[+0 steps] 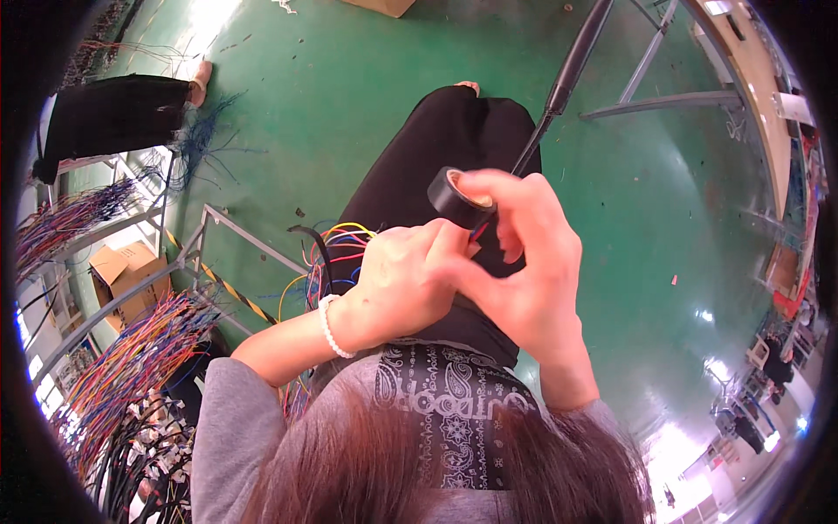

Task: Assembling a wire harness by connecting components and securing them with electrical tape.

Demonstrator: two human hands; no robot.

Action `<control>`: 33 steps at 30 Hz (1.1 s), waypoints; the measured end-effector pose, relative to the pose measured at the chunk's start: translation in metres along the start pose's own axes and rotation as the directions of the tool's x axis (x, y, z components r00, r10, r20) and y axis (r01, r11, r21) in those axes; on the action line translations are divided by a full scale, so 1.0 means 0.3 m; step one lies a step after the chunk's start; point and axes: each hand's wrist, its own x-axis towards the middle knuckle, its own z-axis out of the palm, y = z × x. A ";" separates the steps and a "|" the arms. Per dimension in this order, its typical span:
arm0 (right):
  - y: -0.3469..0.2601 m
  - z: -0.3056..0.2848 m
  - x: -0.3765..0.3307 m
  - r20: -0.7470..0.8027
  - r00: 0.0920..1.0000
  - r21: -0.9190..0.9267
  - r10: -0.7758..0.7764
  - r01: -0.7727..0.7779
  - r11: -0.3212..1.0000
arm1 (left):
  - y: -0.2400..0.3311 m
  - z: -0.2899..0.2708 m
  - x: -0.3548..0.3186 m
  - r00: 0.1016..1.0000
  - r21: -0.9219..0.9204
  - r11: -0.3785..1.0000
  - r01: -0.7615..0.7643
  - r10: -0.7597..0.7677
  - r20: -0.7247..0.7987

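My right hand (524,262) grips a black roll of tape (456,197) between thumb and fingers, held above my lap. My left hand (403,281) is closed just below the roll, pinching a bundle of coloured wires (336,249) that runs off to the left. A black-wrapped cable (567,79) leads away from the hands toward the top of the view. A white bead bracelet (332,327) sits on my left wrist. My black trousers (436,148) lie under both hands.
Green floor (332,105) all around. Metal racks (188,258) at left carry several hanging bundles of coloured wires (131,349). Cardboard boxes (122,271) sit under them. Another person in black (105,113) sits at upper left. A metal-framed table (742,79) stands at upper right.
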 end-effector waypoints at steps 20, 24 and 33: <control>-0.071 -0.088 0.273 0.468 0.828 -0.476 -0.309 0.531 0.701 | 0.028 -0.039 0.013 1.000 -0.006 1.000 0.011 -0.011 -0.028; 0.010 -0.088 0.334 0.367 0.742 -0.597 -0.561 0.650 0.469 | 0.024 -0.072 0.009 0.975 -0.366 0.906 0.214 -0.178 0.131; 0.213 0.093 0.046 0.189 0.982 0.861 -0.030 -0.151 0.486 | 0.010 -0.116 0.022 0.808 -0.791 0.168 0.589 -0.156 0.568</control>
